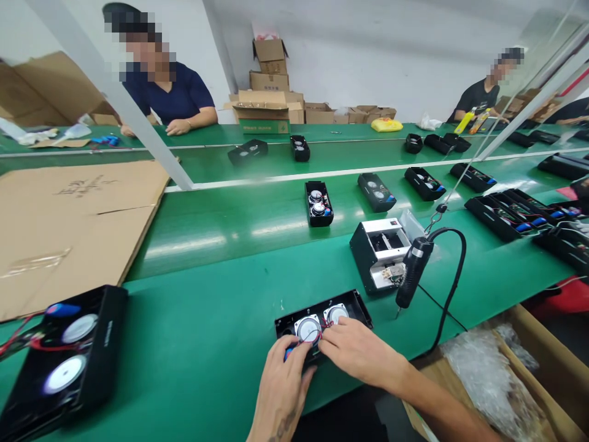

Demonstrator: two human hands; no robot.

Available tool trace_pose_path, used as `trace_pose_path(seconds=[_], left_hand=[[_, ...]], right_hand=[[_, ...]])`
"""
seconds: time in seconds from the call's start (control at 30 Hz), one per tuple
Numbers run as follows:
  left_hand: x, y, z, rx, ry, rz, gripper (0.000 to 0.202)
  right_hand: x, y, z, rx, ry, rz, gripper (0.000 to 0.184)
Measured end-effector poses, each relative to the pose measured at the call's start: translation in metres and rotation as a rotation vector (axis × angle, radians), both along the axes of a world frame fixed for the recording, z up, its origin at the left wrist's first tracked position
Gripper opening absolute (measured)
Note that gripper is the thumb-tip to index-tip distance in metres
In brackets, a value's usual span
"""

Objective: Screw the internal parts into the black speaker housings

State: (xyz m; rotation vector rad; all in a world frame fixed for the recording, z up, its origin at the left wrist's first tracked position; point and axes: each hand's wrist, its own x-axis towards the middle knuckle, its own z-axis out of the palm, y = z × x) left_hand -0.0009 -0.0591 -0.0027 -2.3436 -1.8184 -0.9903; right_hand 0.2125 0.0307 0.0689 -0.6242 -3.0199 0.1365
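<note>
A black speaker housing (361, 307) with two round white-backed speakers (308, 329) lies open on the green bench in front of me. My left hand (288, 371) is at its near left edge, thumb and fingers closed beside a blue part (288, 353) inside. From the right, my right hand (356, 348) reaches over the near edge, its fingers pinched together by the speakers. Thin red and dark wires (318, 332) run between the fingertips of both hands. My fingers hide part of the housing's inside.
An electric screwdriver (415, 270) hangs on a cord near a screw feeder (380, 255). Another open housing (110, 344) is at left, beside flat cardboard (69, 221). More housings (318, 204) sit on the conveyor. Co-workers (170, 92) sit across. A box with plastic wrap (488, 368) stands lower right.
</note>
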Motion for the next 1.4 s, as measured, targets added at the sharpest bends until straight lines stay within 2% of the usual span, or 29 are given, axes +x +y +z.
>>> trace_pose_path(seconds=[0.1, 0.27, 0.43, 0.67, 0.8, 0.9, 0.97, 1.07, 1.17, 1.27, 1.33, 1.4], left_hand=[[0.001, 0.004, 0.001, 0.018, 0.024, -0.068, 0.036], [-0.007, 0.007, 0.006, -0.078, -0.011, -0.174, 0.041], [-0.009, 0.01, 0.015, -0.002, 0.003, -0.19, 0.039], [-0.006, 0.014, 0.021, 0.02, 0.046, -0.238, 0.033], [-0.008, 0.018, 0.023, -0.011, 0.049, -0.255, 0.03], [-0.014, 0.025, 0.025, -0.126, 0.009, -0.274, 0.02], [-0.019, 0.033, 0.03, -0.31, -0.056, -0.279, 0.02], [-0.024, 0.052, 0.041, -0.581, -0.161, -0.262, 0.03], [-0.027, 0.074, 0.056, -0.683, -0.218, -0.274, 0.034], [-0.03, 0.093, 0.068, -0.763, -0.276, -0.287, 0.037], [-0.032, 0.1, 0.072, -0.802, -0.31, -0.286, 0.038], [-0.033, 0.103, 0.074, -0.831, -0.339, -0.285, 0.039]], right_hand=[[0.002, 0.0, -0.001, -0.08, -0.025, -0.011, 0.014], [0.001, 0.006, 0.005, -0.217, -0.085, -0.025, 0.019], [-0.002, 0.016, 0.008, -0.267, -0.048, -0.007, 0.017], [0.006, 0.009, -0.004, -0.295, 0.004, -0.01, 0.015], [0.003, -0.003, -0.015, -0.261, 0.021, -0.046, 0.022], [-0.005, 0.0, -0.016, -0.243, -0.011, -0.067, 0.023], [-0.012, 0.01, -0.009, -0.289, -0.053, -0.082, 0.019], [-0.021, 0.035, 0.012, -0.469, -0.102, -0.125, 0.018], [-0.027, 0.057, 0.033, -0.593, -0.143, -0.179, 0.02], [-0.03, 0.066, 0.041, -0.543, -0.14, -0.15, 0.022], [-0.033, 0.065, 0.038, -0.474, -0.123, -0.133, 0.029], [-0.035, 0.062, 0.03, -0.424, -0.123, -0.16, 0.027]])
